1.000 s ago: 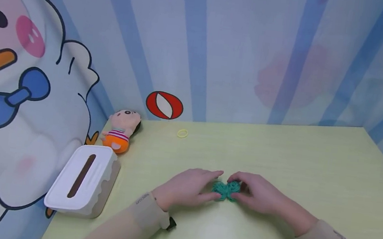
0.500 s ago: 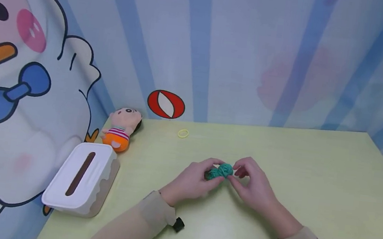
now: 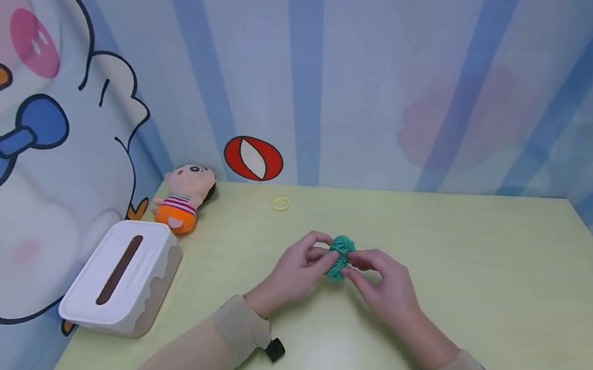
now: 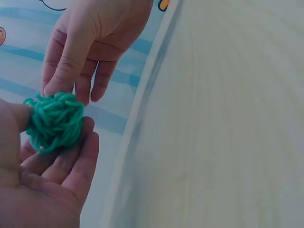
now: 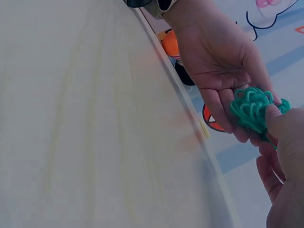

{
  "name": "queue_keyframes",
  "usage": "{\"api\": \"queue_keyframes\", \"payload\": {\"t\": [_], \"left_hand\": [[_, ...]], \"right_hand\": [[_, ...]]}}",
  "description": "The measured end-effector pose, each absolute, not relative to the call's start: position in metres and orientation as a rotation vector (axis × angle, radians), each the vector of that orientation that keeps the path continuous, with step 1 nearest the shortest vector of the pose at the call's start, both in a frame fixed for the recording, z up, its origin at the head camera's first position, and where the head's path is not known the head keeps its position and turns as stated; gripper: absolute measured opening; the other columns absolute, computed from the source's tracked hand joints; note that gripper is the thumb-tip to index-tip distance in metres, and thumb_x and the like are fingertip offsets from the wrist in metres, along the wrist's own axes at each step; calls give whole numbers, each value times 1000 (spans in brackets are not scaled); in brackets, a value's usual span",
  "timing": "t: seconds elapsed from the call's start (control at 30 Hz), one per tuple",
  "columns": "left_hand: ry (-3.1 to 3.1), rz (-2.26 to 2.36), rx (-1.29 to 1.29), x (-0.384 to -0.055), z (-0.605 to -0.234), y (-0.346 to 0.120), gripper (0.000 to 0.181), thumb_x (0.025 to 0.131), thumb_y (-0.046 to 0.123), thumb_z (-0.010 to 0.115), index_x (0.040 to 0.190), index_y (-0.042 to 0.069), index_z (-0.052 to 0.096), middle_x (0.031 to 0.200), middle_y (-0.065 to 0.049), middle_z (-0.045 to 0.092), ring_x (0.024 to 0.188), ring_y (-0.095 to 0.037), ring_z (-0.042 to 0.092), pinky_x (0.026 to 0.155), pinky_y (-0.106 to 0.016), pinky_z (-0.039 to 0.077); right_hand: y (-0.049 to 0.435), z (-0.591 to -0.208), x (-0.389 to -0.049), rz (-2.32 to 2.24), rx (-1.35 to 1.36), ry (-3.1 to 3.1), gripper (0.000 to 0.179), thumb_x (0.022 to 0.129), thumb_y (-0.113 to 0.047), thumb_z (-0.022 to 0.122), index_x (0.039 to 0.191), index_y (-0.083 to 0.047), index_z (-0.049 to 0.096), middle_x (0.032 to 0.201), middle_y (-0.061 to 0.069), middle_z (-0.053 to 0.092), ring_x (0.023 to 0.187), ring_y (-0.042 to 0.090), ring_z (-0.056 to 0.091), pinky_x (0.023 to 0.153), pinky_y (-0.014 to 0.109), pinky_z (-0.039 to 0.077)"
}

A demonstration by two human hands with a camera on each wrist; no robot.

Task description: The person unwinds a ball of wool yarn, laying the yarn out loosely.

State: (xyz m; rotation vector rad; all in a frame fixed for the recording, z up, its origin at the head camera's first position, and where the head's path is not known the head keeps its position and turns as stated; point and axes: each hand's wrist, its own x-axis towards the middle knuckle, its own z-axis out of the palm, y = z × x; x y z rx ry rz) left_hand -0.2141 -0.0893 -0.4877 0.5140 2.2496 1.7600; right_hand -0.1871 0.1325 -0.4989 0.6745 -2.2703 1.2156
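Note:
A small bundle of green yarn [image 3: 343, 245], drawn in at its middle into two loopy lobes, is held up over the table between both hands. My left hand [image 3: 294, 268] grips it from the left, thumb in front and fingers behind. From the right, my right hand [image 3: 392, 286] pinches it near its narrow waist with thumb and index finger. In the left wrist view the yarn [image 4: 57, 122] shows as a round tangle of loops on the left fingers. The right wrist view has the right thumb lying over part of the yarn [image 5: 250, 110].
A pale yellow ring [image 3: 281, 204] lies toward the back of the table [image 3: 487, 264]. At the back left sits a plush doll [image 3: 183, 199] in orange shorts. In front of it stands a white-lidded tissue box [image 3: 121, 274]. A printed blue curtain [image 3: 374, 96] hangs behind.
Both hands have moved away from me, raising the yarn off the table. The bundle has turned from lying sideways to standing lengthwise, and the right fingers have closed on it after loosening.

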Motion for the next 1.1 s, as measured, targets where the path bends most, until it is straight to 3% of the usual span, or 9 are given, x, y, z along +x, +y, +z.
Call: {"api": "queue_keyframes", "payload": {"t": [0.13, 0.2, 0.37, 0.47, 0.63, 0.73, 0.87, 1.1], "left_hand": [[2203, 1789, 514, -212, -487, -88, 30, 113, 27, 64, 139, 13, 58, 135, -13, 79, 98, -13, 75, 70, -19, 50], [2177, 1812, 522, -211, -486, -87, 28, 112, 23, 66, 136, 10, 57, 135, -15, 79, 100, -14, 76, 71, -18, 51], [2103, 1887, 558, -210, -486, -86, 28, 109, 12, 69, 130, 6, 51, 140, -20, 75, 126, -23, 77, 100, -22, 61], [2078, 1903, 585, -211, -487, -87, 40, 109, 10, 69, 141, 9, 46, 139, -22, 75, 123, -25, 77, 103, -25, 61], [2033, 1885, 629, -213, -490, -91, 74, 106, 7, 73, 169, 25, 38, 138, -21, 68, 114, -18, 77, 102, -25, 62], [1962, 1877, 678, -214, -492, -93, 71, 105, 1, 72, 168, 15, 43, 143, -23, 61, 114, -16, 76, 103, -28, 63], [1920, 1866, 753, -214, -493, -93, 59, 106, -2, 69, 159, -1, 44, 144, -28, 60, 112, -14, 75, 101, -29, 64], [1984, 1894, 721, -214, -493, -93, 56, 106, 3, 71, 154, 6, 44, 131, -25, 69, 106, -10, 75, 93, -23, 62]], "right_hand": [[131, -500, -187, 1207, 663, -2199, 20, 85, 3, 91, 102, -6, 83, 95, 6, 84, 83, 20, 79, 79, 17, 62], [130, -501, -187, 1192, 659, -2175, 19, 84, 4, 91, 98, -7, 84, 93, 4, 84, 81, 20, 79, 78, 13, 60], [132, -501, -187, 1188, 667, -2167, 21, 84, 6, 90, 97, -9, 84, 93, 3, 84, 83, 21, 80, 83, 10, 58], [134, -501, -185, 1192, 673, -2201, 20, 87, 6, 88, 100, -8, 82, 94, 3, 84, 87, 21, 81, 85, 13, 60], [137, -499, -184, 1174, 699, -2290, 19, 92, 6, 83, 104, -7, 77, 99, 3, 82, 94, 23, 80, 85, 38, 67], [138, -498, -183, 1149, 742, -2328, 18, 93, 5, 82, 105, -7, 75, 101, 4, 82, 97, 24, 80, 86, 47, 67], [140, -496, -182, 1144, 781, -2332, 18, 93, 6, 81, 105, -6, 75, 101, 4, 81, 96, 24, 79, 85, 47, 67], [146, -492, -183, 1157, 719, -2337, 17, 94, 3, 82, 103, -10, 75, 98, -1, 80, 88, 15, 72, 79, 38, 64]]}}
